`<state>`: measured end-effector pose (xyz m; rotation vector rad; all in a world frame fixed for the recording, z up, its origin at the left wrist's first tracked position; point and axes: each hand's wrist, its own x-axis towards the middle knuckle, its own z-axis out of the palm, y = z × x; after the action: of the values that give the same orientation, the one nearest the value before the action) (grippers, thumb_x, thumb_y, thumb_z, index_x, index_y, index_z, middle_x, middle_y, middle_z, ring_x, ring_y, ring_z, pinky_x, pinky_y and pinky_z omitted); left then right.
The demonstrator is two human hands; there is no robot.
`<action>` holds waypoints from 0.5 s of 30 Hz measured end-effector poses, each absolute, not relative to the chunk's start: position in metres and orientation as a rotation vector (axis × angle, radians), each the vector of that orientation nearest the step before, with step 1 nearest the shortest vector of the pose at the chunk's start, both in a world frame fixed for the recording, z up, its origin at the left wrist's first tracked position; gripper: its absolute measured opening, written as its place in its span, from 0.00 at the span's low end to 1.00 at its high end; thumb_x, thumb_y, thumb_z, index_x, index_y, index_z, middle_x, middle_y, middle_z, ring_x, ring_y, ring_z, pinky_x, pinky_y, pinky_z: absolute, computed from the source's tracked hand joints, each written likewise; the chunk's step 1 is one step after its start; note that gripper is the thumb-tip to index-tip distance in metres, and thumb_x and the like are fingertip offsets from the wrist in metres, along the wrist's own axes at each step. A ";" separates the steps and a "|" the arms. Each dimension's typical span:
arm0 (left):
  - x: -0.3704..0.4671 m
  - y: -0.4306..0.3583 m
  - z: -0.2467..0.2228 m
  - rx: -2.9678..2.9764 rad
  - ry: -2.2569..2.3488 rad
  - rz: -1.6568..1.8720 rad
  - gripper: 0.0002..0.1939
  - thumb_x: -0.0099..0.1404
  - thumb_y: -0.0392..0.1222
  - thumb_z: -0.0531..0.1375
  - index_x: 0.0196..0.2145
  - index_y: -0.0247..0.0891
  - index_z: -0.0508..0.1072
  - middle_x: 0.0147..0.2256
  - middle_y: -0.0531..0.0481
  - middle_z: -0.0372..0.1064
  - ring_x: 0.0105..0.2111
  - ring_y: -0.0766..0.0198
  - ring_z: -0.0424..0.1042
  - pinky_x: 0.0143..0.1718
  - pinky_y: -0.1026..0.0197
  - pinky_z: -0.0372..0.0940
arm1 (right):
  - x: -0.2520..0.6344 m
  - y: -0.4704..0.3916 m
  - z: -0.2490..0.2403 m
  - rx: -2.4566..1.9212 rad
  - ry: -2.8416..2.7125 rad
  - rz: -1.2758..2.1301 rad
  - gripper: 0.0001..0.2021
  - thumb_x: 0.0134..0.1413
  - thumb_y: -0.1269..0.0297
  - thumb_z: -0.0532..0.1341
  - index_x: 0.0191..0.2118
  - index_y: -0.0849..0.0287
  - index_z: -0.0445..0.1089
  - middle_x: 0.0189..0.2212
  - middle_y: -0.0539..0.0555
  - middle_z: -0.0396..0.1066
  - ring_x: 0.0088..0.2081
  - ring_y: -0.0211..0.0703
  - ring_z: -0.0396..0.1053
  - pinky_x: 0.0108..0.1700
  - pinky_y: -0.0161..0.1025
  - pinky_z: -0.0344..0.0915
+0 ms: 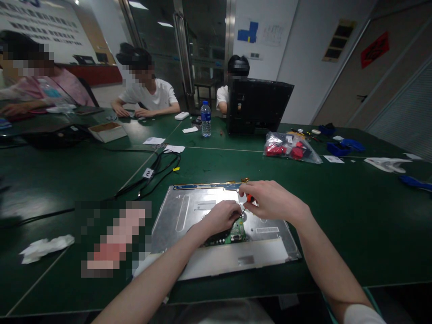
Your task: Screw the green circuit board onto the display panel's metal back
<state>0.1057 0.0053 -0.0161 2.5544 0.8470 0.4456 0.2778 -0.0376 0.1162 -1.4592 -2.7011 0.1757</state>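
A flat metal display panel (270, 254) lies face down on the green table in front of me. A green circuit board (233, 238) with a connector sits at its middle, and a narrow blue circuit strip (199, 186) runs along its far edge. My right hand (270, 198) is closed around the orange handle of a screwdriver (249, 198), whose thin shaft points down at the board. My left hand (222, 218) rests over the board with its fingers curled together beside the screwdriver tip. What those fingers pinch, if anything, is hidden.
Black cables (135, 183) trail across the table on the left, near a crumpled tissue (47, 247). Beyond the panel stand a water bottle (205, 119) and a black monitor (259, 105). A plastic bag (292, 147) with red parts lies at the right. Three people sit across the table.
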 end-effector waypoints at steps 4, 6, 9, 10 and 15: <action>0.106 0.006 -0.017 2.560 0.851 0.437 0.07 0.60 0.30 0.56 0.32 0.37 0.73 0.33 0.49 0.73 0.35 0.60 0.71 0.37 0.63 0.61 | 0.279 -0.039 0.116 -1.422 -2.711 0.190 0.10 0.53 0.71 0.58 0.42 0.56 0.65 0.38 0.51 0.72 0.33 0.38 0.67 0.29 0.34 0.52; 0.106 0.005 -0.016 2.562 0.855 0.437 0.07 0.60 0.30 0.56 0.32 0.37 0.73 0.32 0.49 0.72 0.34 0.61 0.70 0.36 0.63 0.61 | 0.278 -0.037 0.114 -1.450 -2.694 0.143 0.09 0.54 0.71 0.58 0.42 0.55 0.65 0.37 0.51 0.72 0.33 0.39 0.67 0.29 0.34 0.51; 0.105 0.004 -0.013 2.565 0.862 0.438 0.07 0.60 0.30 0.56 0.32 0.37 0.73 0.32 0.49 0.72 0.33 0.62 0.70 0.36 0.63 0.61 | 0.277 -0.032 0.112 -1.523 -2.670 0.073 0.05 0.57 0.66 0.58 0.40 0.54 0.66 0.33 0.50 0.73 0.32 0.40 0.68 0.28 0.34 0.50; 0.106 0.003 -0.013 2.566 0.866 0.438 0.07 0.60 0.30 0.56 0.32 0.37 0.73 0.32 0.49 0.72 0.33 0.62 0.70 0.36 0.63 0.61 | 0.276 -0.030 0.111 -1.546 -2.670 0.052 0.04 0.58 0.64 0.58 0.38 0.54 0.67 0.31 0.50 0.73 0.31 0.40 0.68 0.28 0.35 0.50; 0.105 0.003 -0.012 2.566 0.877 0.439 0.07 0.61 0.31 0.57 0.31 0.37 0.74 0.32 0.49 0.72 0.33 0.61 0.70 0.35 0.63 0.60 | 0.276 -0.026 0.110 -1.562 -2.668 -0.014 0.09 0.59 0.56 0.57 0.35 0.54 0.69 0.29 0.51 0.73 0.29 0.41 0.69 0.28 0.35 0.49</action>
<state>0.1054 0.0032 -0.0121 2.5660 0.8771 0.4386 0.2757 -0.0257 0.1102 -1.5624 -2.6678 -0.0139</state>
